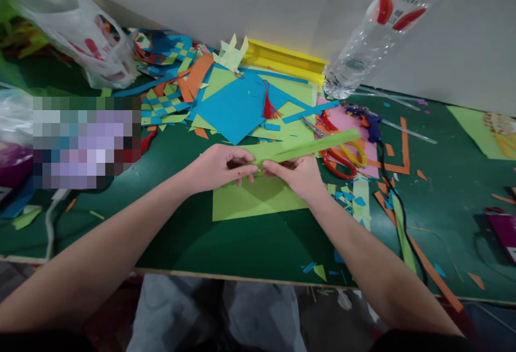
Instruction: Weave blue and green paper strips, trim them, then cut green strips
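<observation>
Between my two hands is a folded strip of light green paper [314,148], slanting up to the right. My left hand [223,168] pinches its left end between thumb and fingers. Close beside it, my right hand [296,174] grips the strip's lower edge with the thumb in front. Under both hands a light green paper sheet [237,204] lies flat on the green table. Scissors with red and yellow handles [342,161] rest just right of the strip, partly on pink paper [334,121]. Behind the hands lies a blue paper square [234,105].
A clear plastic bottle [374,29] stands at the back right, near a yellow tray-like holder [282,56]. Woven paper pieces [161,105] and a white plastic bag [92,45] crowd the left. Dark glue-gun-like tool [371,121] trails a black cord [387,180]. Paper scraps [346,199] litter the right.
</observation>
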Tool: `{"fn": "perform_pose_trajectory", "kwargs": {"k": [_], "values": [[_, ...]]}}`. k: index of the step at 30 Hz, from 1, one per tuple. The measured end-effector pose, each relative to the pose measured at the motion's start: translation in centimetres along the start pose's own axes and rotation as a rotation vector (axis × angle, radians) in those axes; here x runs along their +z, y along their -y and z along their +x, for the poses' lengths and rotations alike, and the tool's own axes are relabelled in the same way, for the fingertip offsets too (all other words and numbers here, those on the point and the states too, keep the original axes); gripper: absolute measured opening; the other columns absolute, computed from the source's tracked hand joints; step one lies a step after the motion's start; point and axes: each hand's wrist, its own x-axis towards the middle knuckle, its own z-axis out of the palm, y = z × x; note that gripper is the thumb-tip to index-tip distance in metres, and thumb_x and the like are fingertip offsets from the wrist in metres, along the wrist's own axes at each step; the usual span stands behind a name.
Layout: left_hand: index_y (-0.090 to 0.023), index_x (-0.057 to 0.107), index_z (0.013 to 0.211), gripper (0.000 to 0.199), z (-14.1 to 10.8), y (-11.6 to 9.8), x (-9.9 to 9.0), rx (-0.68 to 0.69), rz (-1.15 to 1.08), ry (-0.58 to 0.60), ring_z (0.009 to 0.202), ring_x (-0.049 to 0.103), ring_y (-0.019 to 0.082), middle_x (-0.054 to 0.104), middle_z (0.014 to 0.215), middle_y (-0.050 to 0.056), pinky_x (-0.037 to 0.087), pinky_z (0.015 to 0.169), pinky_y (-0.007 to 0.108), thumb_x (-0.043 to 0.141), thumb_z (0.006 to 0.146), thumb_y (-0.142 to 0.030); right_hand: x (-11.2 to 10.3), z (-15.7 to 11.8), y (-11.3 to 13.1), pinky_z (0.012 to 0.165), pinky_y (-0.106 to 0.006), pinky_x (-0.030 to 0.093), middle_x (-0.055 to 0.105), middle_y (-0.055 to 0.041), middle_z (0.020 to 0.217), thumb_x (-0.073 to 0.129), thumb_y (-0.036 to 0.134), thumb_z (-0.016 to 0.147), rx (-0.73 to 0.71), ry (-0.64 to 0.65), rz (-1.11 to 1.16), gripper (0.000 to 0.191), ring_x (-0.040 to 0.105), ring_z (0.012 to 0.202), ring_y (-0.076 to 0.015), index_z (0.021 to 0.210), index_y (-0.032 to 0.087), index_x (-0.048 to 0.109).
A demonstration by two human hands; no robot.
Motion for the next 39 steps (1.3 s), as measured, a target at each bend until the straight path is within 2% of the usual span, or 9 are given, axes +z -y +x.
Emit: {"fn": "perform_pose_trajectory", "kwargs": {"k": [4, 10, 19, 27, 39], "values": [[-0.015, 0.066, 0.073, 0.028, 0.1, 0.0, 0.0, -0.021, 0.044, -0.01, 0.053, 0.062, 0.009, 0.072, 0.068, 0.002, 0.045, 0.05, 0.016, 0.062, 0.087, -0.039, -0.1, -0.1, -0.2, 0.066, -0.031, 0.062, 0.076, -0.0034, 0.069, 0.08, 0.041, 0.069, -0.021, -0.035, -0.035, 0.023, 0.072, 0.064, -0.0175, 0.069, 0.019, 0.075], [-0.016, 0.07, 0.072, 0.028, 0.1, -0.1, -0.1, -0.052, 0.064, -0.012, 0.054, 0.062, 0.008, 0.072, 0.068, 0.002, 0.044, 0.049, 0.016, 0.063, 0.087, -0.038, -0.3, -0.1, -0.5, 0.063, -0.031, 0.059, 0.072, -0.0036, 0.059, 0.079, 0.041, 0.071, -0.015, -0.065, -0.106, 0.024, 0.07, 0.061, -0.0179, 0.067, 0.018, 0.075], [-0.017, 0.074, 0.074, 0.028, 0.1, -0.2, -0.2, -0.047, 0.083, -0.029, 0.051, 0.06, 0.009, 0.069, 0.061, 0.001, 0.042, 0.047, 0.016, 0.061, 0.088, -0.037, -0.2, 0.0, 0.2, 0.062, -0.026, 0.06, 0.075, -0.0022, 0.067, 0.08, 0.039, 0.07, -0.031, -0.044, -0.025, 0.021, 0.07, 0.06, -0.0146, 0.066, 0.02, 0.075], [-0.017, 0.074, 0.076, 0.031, 0.2, 0.5, -0.3, -0.033, 0.04, -0.076, 0.057, 0.065, 0.01, 0.072, 0.068, 0.003, 0.045, 0.051, 0.017, 0.057, 0.09, -0.04, -0.5, 0.3, 0.2, 0.062, -0.026, 0.06, 0.076, -0.004, 0.069, 0.079, 0.041, 0.071, -0.016, -0.092, -0.013, 0.023, 0.071, 0.061, -0.0153, 0.071, 0.019, 0.076], [-0.019, 0.078, 0.08, 0.031, 0.2, 0.7, -0.5, -0.072, 0.103, -0.075, 0.047, 0.056, 0.009, 0.071, 0.062, 0.003, 0.038, 0.044, 0.018, 0.06, 0.088, -0.043, -0.4, 0.4, 0.4, 0.061, -0.027, 0.061, 0.077, -0.0041, 0.072, 0.08, 0.042, 0.07, -0.017, -0.069, 0.02, 0.024, 0.07, 0.059, -0.0141, 0.072, 0.018, 0.075]]}}
